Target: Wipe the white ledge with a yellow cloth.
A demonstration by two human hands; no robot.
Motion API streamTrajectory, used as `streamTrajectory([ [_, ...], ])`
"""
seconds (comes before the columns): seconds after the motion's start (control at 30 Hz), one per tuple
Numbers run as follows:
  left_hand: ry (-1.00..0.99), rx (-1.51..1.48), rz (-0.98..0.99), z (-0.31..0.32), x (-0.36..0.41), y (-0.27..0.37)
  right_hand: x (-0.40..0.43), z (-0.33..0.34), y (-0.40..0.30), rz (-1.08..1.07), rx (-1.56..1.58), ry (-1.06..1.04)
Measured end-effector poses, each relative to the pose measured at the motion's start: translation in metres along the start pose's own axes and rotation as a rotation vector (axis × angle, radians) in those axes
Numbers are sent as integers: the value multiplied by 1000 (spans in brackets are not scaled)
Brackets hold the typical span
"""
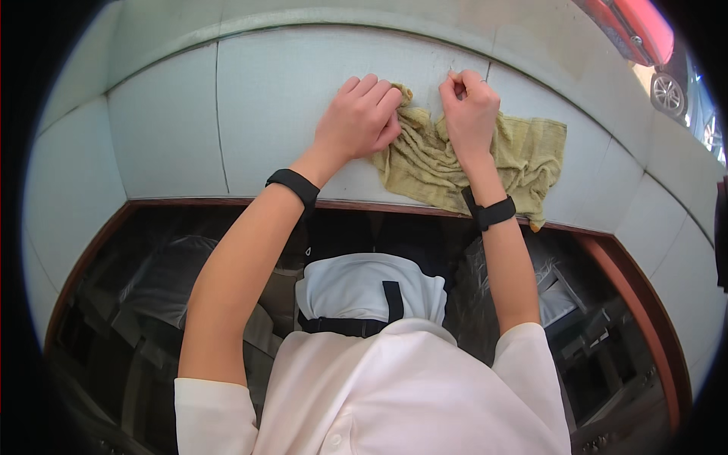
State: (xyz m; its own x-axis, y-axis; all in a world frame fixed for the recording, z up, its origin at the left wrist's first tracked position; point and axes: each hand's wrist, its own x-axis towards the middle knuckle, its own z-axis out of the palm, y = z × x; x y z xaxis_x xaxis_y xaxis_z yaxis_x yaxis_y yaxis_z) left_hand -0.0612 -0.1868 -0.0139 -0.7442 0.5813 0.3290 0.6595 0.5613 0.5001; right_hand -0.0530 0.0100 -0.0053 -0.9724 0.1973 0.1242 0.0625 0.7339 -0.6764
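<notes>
A crumpled yellow-green terry cloth (424, 153) lies spread over the pale tiled ledge (273, 108) in front of me. My left hand (364, 116) is curled into a fist at the cloth's left end, and a bunched bit of it pokes out beyond the knuckles. Over the cloth's upper edge is my right hand (469, 108), thumb and index finger pinched together close to the tile. A small mark (451, 64) shows on the tile by those fingertips. Whether anything sits between them is too small to make out.
A dark red-brown edge strip (364, 205) borders the ledge on my side. Below it, grey boxes and plastic-wrapped items (165, 273) stand in shadow. A raised pale rim (352, 17) curves along the far side. Beyond it at upper right are a red car (637, 34) and a car wheel (668, 94).
</notes>
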Motion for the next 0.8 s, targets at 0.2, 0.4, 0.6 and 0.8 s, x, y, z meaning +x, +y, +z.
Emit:
streamTrajectory([
  [0.2,-15,-5,-2,2,-3,1,-17,4,2,-43,16,8],
  [0.4,-6,9,6,2,-6,-4,-11,6,-3,2,2,-33],
  [0.6,-2,6,20,0,2,1,-13,-4,-5,-38,-60,-9],
  [0.8,-8,-3,23,0,-1,2,-26,-61,-58,627,1047,-97],
])
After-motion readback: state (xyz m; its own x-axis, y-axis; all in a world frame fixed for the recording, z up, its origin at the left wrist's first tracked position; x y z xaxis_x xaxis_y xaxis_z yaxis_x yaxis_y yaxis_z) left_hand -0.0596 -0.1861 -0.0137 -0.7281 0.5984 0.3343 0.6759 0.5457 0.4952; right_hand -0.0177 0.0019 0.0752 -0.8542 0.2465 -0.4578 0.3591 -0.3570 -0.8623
